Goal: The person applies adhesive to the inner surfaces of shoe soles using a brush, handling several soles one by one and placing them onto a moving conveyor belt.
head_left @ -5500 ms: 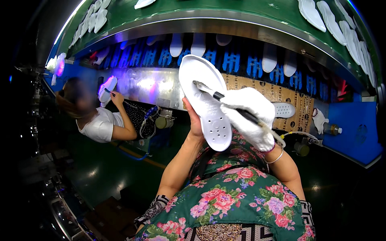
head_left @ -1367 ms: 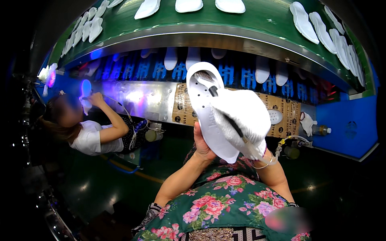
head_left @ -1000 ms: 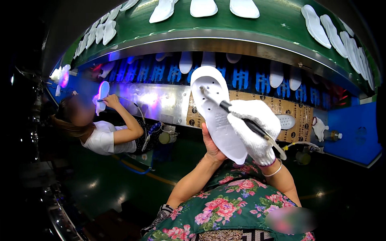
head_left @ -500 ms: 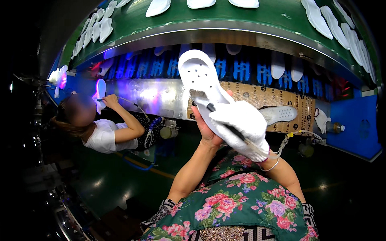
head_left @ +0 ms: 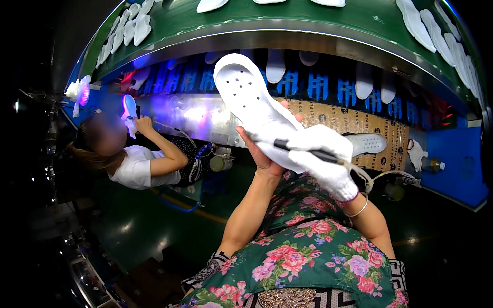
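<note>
White foam shoe sole [head_left: 251, 105], long and slim, small round holes dotted over the toe half, raised rim along the edge. Held up tilted, toe end pointing up-left, heel end down-right, in front of the chest and against the conveyor [head_left: 308, 31] backdrop.

Left hand [head_left: 262, 149], bare, sits under the sole's lower half, palm up against its underside, fingers closed around the far edge, thumb side near the heel. Sole rests on that hand.

Right hand [head_left: 323, 161], white cloth glove, fingers shut around a thin dark pen-like tool [head_left: 308, 152]. Tool lies across the heel end of the sole, tip pointing left and touching or just over the surface; cannot tell which. Cord trails off the tool's right end. Gloved hand overlaps the heel, hiding it.

More white soles [head_left: 426, 25] lie on the green belt above. Another perforated sole [head_left: 367, 143] lies on the shelf just right of the gloved hand. A co-worker [head_left: 136, 167] sits at left, hand raised holding a sole near violet light.
</note>
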